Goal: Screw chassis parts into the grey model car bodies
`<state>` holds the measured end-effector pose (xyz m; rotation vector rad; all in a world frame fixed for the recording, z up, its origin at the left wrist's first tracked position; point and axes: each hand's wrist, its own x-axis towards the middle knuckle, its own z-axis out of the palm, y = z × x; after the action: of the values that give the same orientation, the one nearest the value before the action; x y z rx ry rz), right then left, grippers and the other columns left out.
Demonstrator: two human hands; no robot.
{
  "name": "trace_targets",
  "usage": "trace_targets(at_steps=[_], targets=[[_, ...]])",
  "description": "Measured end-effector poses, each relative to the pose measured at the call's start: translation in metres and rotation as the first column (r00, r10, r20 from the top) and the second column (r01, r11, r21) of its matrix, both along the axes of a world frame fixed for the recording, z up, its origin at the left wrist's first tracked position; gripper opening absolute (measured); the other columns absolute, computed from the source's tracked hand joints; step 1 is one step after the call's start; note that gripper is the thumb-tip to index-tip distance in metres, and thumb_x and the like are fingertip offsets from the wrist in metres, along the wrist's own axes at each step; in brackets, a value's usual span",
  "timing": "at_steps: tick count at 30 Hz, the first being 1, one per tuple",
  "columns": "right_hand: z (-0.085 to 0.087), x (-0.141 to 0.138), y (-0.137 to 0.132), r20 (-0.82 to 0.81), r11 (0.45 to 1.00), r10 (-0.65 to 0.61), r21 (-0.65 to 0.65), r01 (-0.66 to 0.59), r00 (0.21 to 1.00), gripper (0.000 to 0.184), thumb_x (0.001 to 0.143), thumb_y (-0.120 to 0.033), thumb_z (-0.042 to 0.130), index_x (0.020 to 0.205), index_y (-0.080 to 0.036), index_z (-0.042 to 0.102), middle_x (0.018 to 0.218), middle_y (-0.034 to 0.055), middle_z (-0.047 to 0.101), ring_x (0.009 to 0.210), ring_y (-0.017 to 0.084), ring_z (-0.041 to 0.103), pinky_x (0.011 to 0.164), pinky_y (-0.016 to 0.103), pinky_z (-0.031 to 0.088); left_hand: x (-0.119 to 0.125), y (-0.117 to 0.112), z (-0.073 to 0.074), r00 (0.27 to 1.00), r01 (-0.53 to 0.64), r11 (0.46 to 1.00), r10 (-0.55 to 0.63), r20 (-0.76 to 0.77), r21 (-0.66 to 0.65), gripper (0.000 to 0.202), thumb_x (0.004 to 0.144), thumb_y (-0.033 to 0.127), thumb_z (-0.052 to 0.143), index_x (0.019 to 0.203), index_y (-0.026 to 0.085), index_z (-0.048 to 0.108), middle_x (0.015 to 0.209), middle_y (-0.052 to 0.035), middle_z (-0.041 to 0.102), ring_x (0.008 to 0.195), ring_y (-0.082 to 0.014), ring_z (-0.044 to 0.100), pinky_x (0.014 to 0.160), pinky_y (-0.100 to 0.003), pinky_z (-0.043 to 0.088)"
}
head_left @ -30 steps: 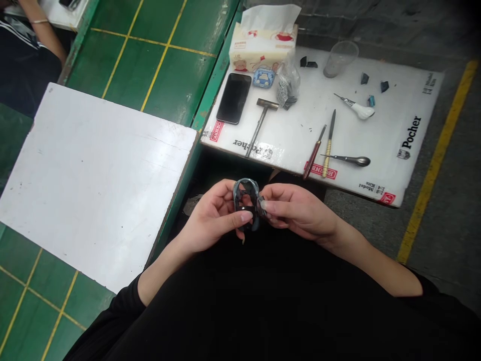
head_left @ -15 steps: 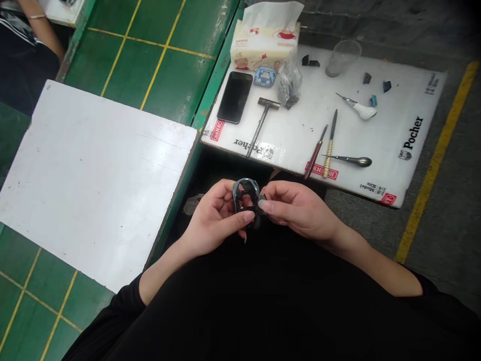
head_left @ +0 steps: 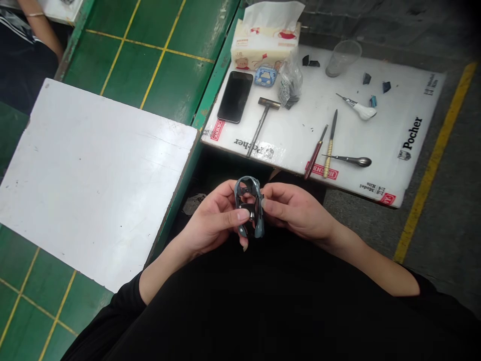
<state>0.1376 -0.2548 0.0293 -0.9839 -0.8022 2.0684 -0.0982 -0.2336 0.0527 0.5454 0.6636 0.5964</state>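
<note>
Close to my body, above my lap, is a small grey-blue curved model part (head_left: 260, 230) with an arched frame and black pieces inside. My left hand (head_left: 216, 215) is closed round its left side, the thumb pressing on the dark inner piece and a fingertip showing below. At its right edge, my right hand (head_left: 296, 208) is closed in a pinch of thumb and forefinger. A small dark bit shows by that thumb; whether it is separate from the frame, I cannot tell. My other right fingers curl underneath, partly hidden.
On the white board (head_left: 383, 125) lie a T-shaped tool (head_left: 263, 120), a red-handled tool (head_left: 315, 153), a file (head_left: 330, 143), an awl (head_left: 353, 159), a white-handled tool (head_left: 361, 108), a phone (head_left: 235, 97), tissues (head_left: 265, 47) and a clear cup (head_left: 341, 57). A white panel (head_left: 101, 180) lies left. A co-worker's arm (head_left: 43, 27) shows top left.
The model part has turned in my hands, so more of its grey-blue frame and right side now faces up. My right fingers have shifted slightly along its right edge.
</note>
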Motion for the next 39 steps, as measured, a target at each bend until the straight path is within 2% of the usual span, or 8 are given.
trace_targets(at_steps=[6, 10, 14, 20, 26, 29, 33, 39], targets=[[-0.008, -0.005, -0.004, -0.12, 0.999, 0.023, -0.035, -0.028, 0.993, 0.046, 0.098, -0.056, 0.095, 0.091, -0.018, 0.07, 0.071, -0.0038, 0.059, 0.057, 0.008, 0.042, 0.052, 0.023, 0.031, 0.0, -0.002, -0.002, 0.999, 0.041, 0.999, -0.04, 0.033, -0.03, 0.043, 0.097, 0.031, 0.096, 0.126, 0.022, 0.065, 0.101, -0.0014, 0.077, 0.063, -0.0156, 0.078, 0.051, -0.025, 0.068], [-0.009, -0.004, -0.003, -0.104, 0.998, 0.025, -0.058, -0.031, 0.994, 0.05, 0.093, -0.058, 0.099, 0.091, -0.018, 0.069, 0.07, -0.0039, 0.057, 0.058, 0.009, 0.042, 0.053, 0.022, 0.031, 0.001, -0.003, -0.005, 0.998, 0.054, 0.997, -0.052, 0.038, -0.057, 0.043, 0.097, 0.031, 0.096, 0.125, 0.022, 0.065, 0.098, -0.0016, 0.077, 0.063, -0.0157, 0.078, 0.051, -0.024, 0.068], [-0.007, -0.001, 0.0, -0.126, 0.999, -0.014, -0.053, 0.007, 0.992, 0.055, 0.097, -0.067, 0.091, 0.087, -0.018, 0.07, 0.074, -0.0004, 0.06, 0.06, 0.011, 0.047, 0.051, 0.023, 0.032, 0.001, -0.002, -0.007, 0.997, 0.064, 0.994, -0.06, 0.048, -0.088, 0.044, 0.096, 0.032, 0.096, 0.126, 0.021, 0.066, 0.095, -0.003, 0.078, 0.065, -0.0162, 0.077, 0.05, -0.024, 0.067], [-0.007, -0.001, -0.001, -0.058, 0.999, -0.047, -0.006, 0.047, 0.997, 0.049, 0.09, -0.059, 0.101, 0.092, -0.019, 0.073, 0.071, -0.0032, 0.06, 0.059, 0.01, 0.044, 0.053, 0.024, 0.031, 0.002, -0.001, -0.007, 0.995, 0.075, 0.993, -0.068, 0.073, -0.094, 0.044, 0.095, 0.032, 0.096, 0.126, 0.02, 0.068, 0.094, -0.0022, 0.077, 0.061, -0.0157, 0.076, 0.049, -0.024, 0.067], [-0.013, -0.009, -0.003, -0.051, 0.997, -0.072, -0.01, 0.072, 0.996, 0.057, 0.086, -0.066, 0.102, 0.088, -0.021, 0.067, 0.069, -0.0044, 0.059, 0.056, 0.01, 0.043, 0.052, 0.024, 0.031, 0.003, -0.001, -0.009, 0.996, 0.076, 0.99, -0.069, 0.061, -0.119, 0.047, 0.095, 0.035, 0.097, 0.128, 0.022, 0.066, 0.093, -0.0022, 0.077, 0.063, -0.0166, 0.078, 0.052, -0.024, 0.068], [-0.015, -0.008, -0.004, -0.069, 0.997, -0.073, -0.031, 0.071, 0.995, 0.054, 0.087, -0.064, 0.101, 0.093, -0.02, 0.071, 0.074, -0.0031, 0.063, 0.057, 0.01, 0.044, 0.053, 0.025, 0.034, 0.002, -0.001, -0.009, 0.998, 0.061, 0.995, -0.059, 0.037, -0.077, 0.046, 0.095, 0.033, 0.097, 0.126, 0.022, 0.066, 0.096, -0.0019, 0.077, 0.064, -0.016, 0.077, 0.054, -0.025, 0.07], [-0.012, -0.001, -0.005, 0.006, 0.993, -0.115, 0.031, 0.115, 0.993, 0.038, 0.095, -0.052, 0.098, 0.102, -0.02, 0.079, 0.079, -0.0013, 0.067, 0.063, 0.011, 0.049, 0.057, 0.025, 0.037, -0.001, -0.004, -0.01, 0.998, -0.007, 0.996, 0.012, -0.055, 0.093, 0.038, 0.095, 0.021, 0.095, 0.124, 0.021, 0.071, 0.106, -0.0023, 0.076, 0.076, -0.0166, 0.08, 0.06, -0.027, 0.074], [-0.001, 0.008, -0.002, 0.06, 0.998, -0.051, 0.043, 0.049, 0.997, 0.043, 0.094, -0.056, 0.098, 0.092, -0.019, 0.076, 0.072, -0.0022, 0.061, 0.06, 0.011, 0.047, 0.054, 0.025, 0.035, -0.006, -0.005, -0.008, 0.992, 0.056, 0.98, -0.033, -0.123, 0.189, 0.038, 0.095, 0.02, 0.095, 0.126, 0.022, 0.073, 0.108, -0.0038, 0.075, 0.087, -0.0185, 0.08, 0.066, -0.028, 0.075]])
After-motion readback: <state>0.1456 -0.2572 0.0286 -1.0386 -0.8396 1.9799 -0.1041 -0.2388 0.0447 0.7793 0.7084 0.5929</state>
